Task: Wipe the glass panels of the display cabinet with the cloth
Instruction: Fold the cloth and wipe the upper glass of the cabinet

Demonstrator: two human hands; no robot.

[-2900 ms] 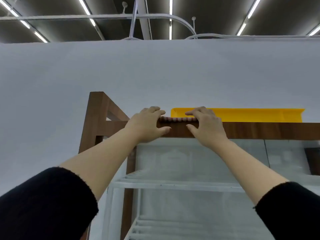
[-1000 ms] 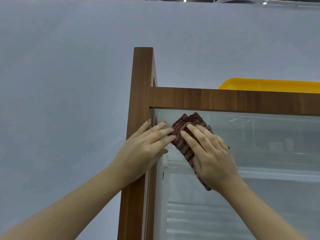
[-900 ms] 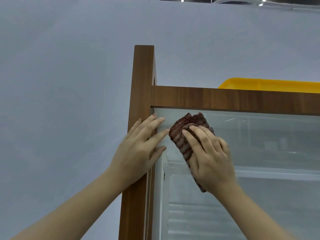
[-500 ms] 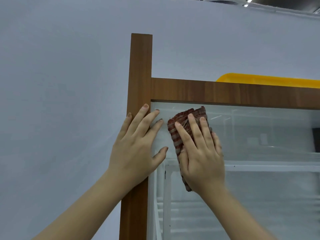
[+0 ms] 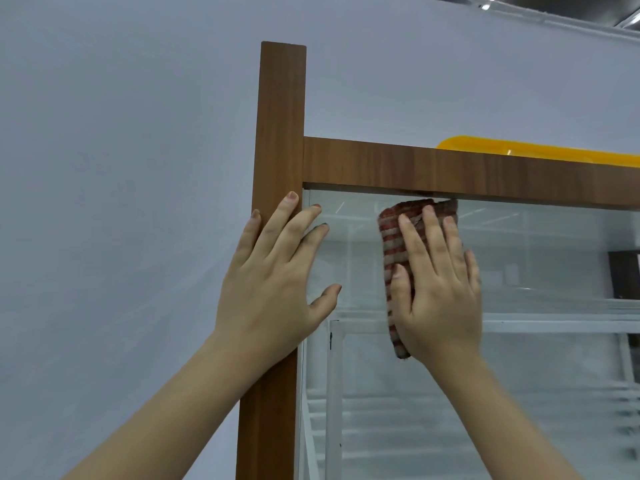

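Observation:
The display cabinet has a brown wooden frame and a front glass panel. A folded red-and-white striped cloth lies flat against the glass just under the top rail, near the upper left corner. My right hand presses it there with fingers spread, covering most of it. Flat and open, my left hand rests on the left wooden post, its fingertips reaching onto the glass edge.
A yellow tray sits on top of the cabinet at the right. White shelves show through the glass. A dark object is at the right edge behind the glass. A plain grey wall fills the left.
Both hands came down from the cabinet's top rail with the cloth. Over the last second my right hand has slid the cloth to the right along the top of the glass.

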